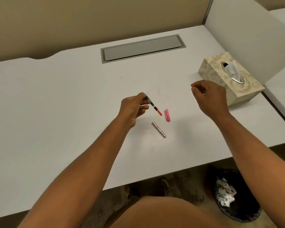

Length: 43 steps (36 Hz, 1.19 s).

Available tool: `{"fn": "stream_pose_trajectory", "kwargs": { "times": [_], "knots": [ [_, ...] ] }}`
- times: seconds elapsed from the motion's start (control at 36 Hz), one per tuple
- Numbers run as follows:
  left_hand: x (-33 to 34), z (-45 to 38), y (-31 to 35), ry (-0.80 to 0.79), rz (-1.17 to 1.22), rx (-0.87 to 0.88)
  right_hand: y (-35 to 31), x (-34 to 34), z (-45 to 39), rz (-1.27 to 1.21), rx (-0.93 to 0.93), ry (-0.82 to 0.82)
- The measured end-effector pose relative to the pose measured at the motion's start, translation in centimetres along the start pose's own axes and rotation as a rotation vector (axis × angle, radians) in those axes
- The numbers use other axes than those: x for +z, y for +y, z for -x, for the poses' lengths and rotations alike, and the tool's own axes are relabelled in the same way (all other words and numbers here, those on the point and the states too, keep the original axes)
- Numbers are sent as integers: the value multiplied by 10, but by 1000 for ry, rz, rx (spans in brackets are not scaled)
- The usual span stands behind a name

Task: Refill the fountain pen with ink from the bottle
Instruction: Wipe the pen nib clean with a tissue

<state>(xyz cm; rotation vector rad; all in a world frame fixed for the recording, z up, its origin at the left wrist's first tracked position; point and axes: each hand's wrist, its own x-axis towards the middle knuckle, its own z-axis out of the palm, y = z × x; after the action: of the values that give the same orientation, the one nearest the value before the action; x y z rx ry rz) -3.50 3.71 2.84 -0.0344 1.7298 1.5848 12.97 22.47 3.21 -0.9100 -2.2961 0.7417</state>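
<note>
Pen disassembled: my left hand pinches the clear converter section with red end; right hand curled, empty. Silver metal barrel and pink plastic cap lie just right on the white desk. No ink bottle visible; filling likely remains.

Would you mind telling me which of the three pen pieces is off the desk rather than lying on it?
The pen body with the orange end, gripped by the left hand. The pink piece and silver piece lie on the desk.
</note>
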Motion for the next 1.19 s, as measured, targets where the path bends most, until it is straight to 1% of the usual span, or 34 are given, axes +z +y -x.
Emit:
{"fn": "stream_pose_trajectory", "kwargs": {
  "times": [0.17, 0.44, 0.64, 0.78, 0.97, 1.19],
  "knots": [
    [24, -9, 5, -20, -33, 14, 20, -30, -30, 66, 58, 47],
    [76, -18, 17, -103, -60, 40, 61, -62, -68, 152, 168, 124],
    [101, -26, 22, -121, -78, 53, 101, -82, -100, 235, 314, 118],
    [108, -33, 20, -127, -88, 50, 123, -88, -118, 275, 431, 50],
    [109, -44, 13, -103, -87, 35, 140, -77, -128, 336, 438, -37],
    [109, -56, 13, -91, -97, 33, 137, -61, -130, 363, 361, 4]
  ]
}}
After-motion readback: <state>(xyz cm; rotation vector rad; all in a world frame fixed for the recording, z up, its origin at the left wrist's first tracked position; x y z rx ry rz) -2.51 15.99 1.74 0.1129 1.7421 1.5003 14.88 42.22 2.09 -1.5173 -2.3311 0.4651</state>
